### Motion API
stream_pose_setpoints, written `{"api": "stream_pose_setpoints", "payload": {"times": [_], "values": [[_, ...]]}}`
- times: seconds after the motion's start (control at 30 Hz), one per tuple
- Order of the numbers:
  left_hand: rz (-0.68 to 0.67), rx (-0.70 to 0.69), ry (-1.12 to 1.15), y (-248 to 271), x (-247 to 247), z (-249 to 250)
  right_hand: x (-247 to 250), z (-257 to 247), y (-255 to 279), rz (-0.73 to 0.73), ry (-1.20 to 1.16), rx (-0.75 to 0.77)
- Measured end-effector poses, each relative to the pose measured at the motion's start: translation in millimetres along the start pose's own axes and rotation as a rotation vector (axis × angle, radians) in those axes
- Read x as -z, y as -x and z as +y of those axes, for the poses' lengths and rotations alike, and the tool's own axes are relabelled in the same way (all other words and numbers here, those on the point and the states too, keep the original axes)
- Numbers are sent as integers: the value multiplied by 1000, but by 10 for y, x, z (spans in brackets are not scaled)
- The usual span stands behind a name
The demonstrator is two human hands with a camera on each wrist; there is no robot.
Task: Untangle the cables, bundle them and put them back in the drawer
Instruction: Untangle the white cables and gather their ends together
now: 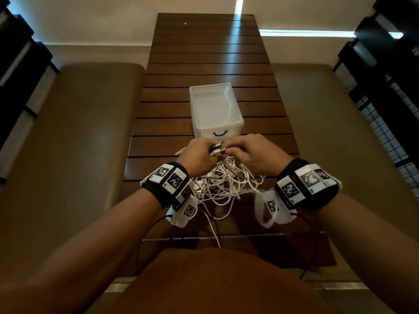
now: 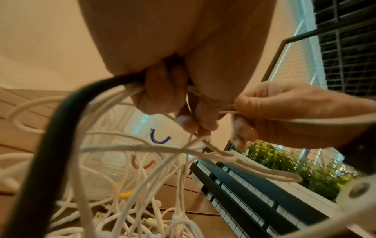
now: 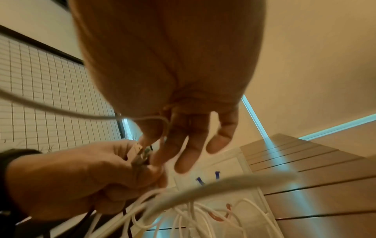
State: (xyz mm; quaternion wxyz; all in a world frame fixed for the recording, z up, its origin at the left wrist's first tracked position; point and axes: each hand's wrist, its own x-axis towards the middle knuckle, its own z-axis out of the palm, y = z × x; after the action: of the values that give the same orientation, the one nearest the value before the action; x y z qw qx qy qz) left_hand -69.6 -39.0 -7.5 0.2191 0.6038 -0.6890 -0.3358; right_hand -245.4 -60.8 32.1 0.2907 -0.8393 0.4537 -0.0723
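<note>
The left hand (image 1: 199,155) is curled tight around a bunch of cable ends, with two silver plugs (image 1: 218,149) sticking out past its fingers; the right hand (image 1: 254,155) pinches one thin white strand with finger and thumb, and its other fingers hang loose and spread. Both hands meet just above the white cables (image 1: 223,184), which lie in a messy heap on the wooden table (image 1: 204,53), close to the person; the plastic drawer box (image 1: 215,109) stands just behind the hands.

The step looks like sorting out the ends before pulling any cable free; I think very little of the job is done, since the heap is still one big knot. To do it well, I would keep the plugs held firm in the left hand and pull the one strand slowly with the right; follow it through the loops; do not yank, or the knot may get tighter.

The cables are thin, round and bendy, and they curl in many loops; one thicker black cable (image 2: 50,145) also runs from the left hand. The plugs look hard and shiny; the box is cloudy see-through plastic with curved handles in blue (image 2: 159,139), red (image 2: 142,164) and yellow (image 2: 126,194); the table is made of dark, smooth slats with gaps between them.
</note>
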Motion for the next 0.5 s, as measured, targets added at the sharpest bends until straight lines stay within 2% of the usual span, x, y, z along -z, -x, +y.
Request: {"api": "stream_pose_setpoints", "payload": {"times": [0.13, 0.23, 0.33, 0.43, 0.47, 0.5], "values": [[-28, 23, 97, 10, -23, -51, -17, 50, -34, 169, 70, 45], [-55, 35, 121, -17, -64, -61, 64, 19, -30, 372, -103, 130], [-38, 98, 126, -48, -89, -116, 194, 32, -16, 493, -180, 171], [-112, 123, 18, -38, -121, -189, 415, 110, 13, 703, -360, 108], [-114, 146, 15, -12, -122, -218, 500, 138, 31, 730, -392, 87], [-98, 164, 41, 0, -122, -256, 577, 158, 58, 688, -371, 53]]}}
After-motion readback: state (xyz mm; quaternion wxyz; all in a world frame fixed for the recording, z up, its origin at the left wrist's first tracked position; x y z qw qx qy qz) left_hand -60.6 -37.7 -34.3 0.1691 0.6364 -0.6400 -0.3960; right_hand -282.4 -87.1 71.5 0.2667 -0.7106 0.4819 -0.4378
